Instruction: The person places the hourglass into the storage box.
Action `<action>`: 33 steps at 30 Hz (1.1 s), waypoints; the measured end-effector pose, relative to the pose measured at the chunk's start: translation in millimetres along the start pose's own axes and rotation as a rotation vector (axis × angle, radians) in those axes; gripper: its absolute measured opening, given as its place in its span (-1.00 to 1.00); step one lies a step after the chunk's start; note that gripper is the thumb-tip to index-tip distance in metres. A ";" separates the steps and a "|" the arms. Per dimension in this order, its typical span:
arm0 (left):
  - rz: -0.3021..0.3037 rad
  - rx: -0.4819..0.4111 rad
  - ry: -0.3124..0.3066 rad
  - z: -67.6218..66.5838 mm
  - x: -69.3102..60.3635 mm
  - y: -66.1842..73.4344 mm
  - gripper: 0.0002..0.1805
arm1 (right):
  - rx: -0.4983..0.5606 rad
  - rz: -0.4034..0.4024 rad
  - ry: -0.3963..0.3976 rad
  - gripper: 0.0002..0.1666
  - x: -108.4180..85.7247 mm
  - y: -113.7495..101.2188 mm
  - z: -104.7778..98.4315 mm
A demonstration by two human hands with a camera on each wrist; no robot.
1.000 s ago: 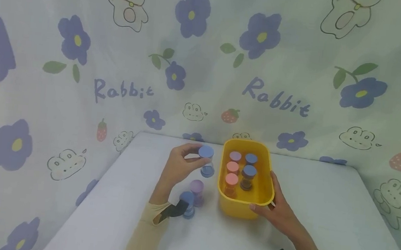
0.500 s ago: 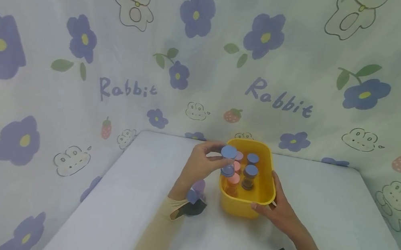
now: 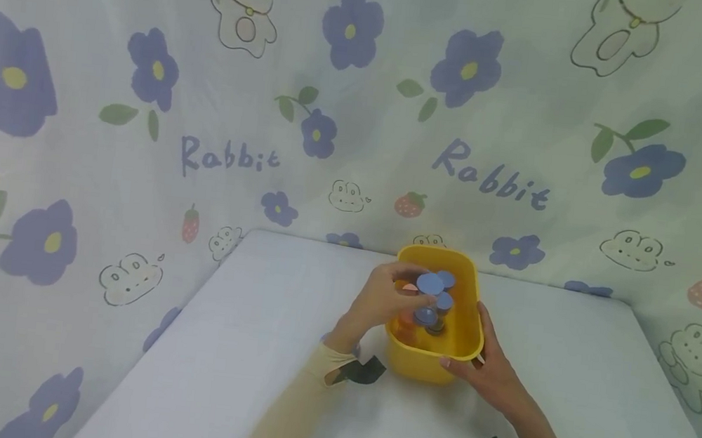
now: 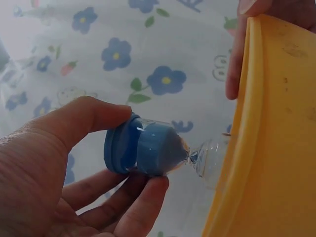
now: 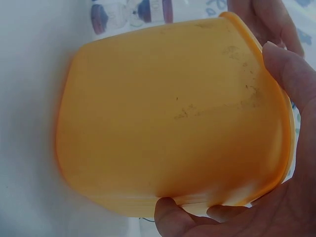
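Observation:
My left hand [image 3: 384, 298] pinches a blue-capped sand timer [image 3: 430, 283] between thumb and fingers, over the yellow bin [image 3: 419, 365]. In the left wrist view the sand timer [image 4: 158, 148] lies tilted on its side, blue sand in its capped end and its clear bulb partly behind the bin's rim [image 4: 247, 113]. My right hand [image 3: 494, 377] grips the bin's right side near the front corner, thumb on the rim [image 5: 276, 74]. Inside the bin stand other sand timers, among them a blue one [image 3: 445, 279] and a pink one [image 3: 409, 288], partly hidden by my left hand.
More sand timers [image 5: 154, 11] stand on the white table [image 3: 218, 347] left of the bin, mostly covered by my left wrist in the head view. A patterned curtain [image 3: 362, 107] hangs behind the table.
My left hand has carried the blue sand timer rightward from beside the bin to over its inside. The right hand keeps its hold on the bin.

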State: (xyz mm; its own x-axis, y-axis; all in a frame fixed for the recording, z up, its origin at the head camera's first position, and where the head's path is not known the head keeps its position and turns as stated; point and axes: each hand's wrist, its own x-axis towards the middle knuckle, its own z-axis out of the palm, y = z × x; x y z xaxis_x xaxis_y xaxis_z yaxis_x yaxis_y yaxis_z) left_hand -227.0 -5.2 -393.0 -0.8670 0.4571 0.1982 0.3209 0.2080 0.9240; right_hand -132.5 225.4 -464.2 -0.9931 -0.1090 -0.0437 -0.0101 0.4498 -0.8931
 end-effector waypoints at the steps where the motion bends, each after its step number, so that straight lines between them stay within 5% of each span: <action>1: -0.005 0.008 -0.007 2.0 0.8 -0.6 -0.56 | 0.001 -0.002 0.000 0.42 -0.1 0.6 0.0; 9: -0.054 0.074 -0.037 12.8 5.0 -1.4 -0.52 | 0.002 -0.009 0.004 0.42 -0.8 1.8 -1.0; 16: -0.021 0.112 -0.076 22.5 10.5 -6.0 -0.51 | 0.008 -0.019 0.006 0.40 -1.5 3.2 -0.1; 21: -0.070 0.189 -0.123 28.7 11.7 -9.8 -0.56 | 0.002 -0.025 0.007 0.40 -0.6 4.5 0.5; 33: -0.075 0.379 -0.205 33.9 15.3 -12.8 -0.53 | -0.002 -0.015 0.001 0.42 0.2 2.0 -1.2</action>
State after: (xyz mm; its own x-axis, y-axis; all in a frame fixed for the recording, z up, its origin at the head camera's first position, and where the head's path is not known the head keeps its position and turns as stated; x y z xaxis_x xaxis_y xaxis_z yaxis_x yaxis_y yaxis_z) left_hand -231.4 28.4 -412.8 -0.8119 0.5829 0.0313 0.4107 0.5323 0.7402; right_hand -132.8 227.4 -465.5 -0.9929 -0.1152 -0.0295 -0.0257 0.4501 -0.8926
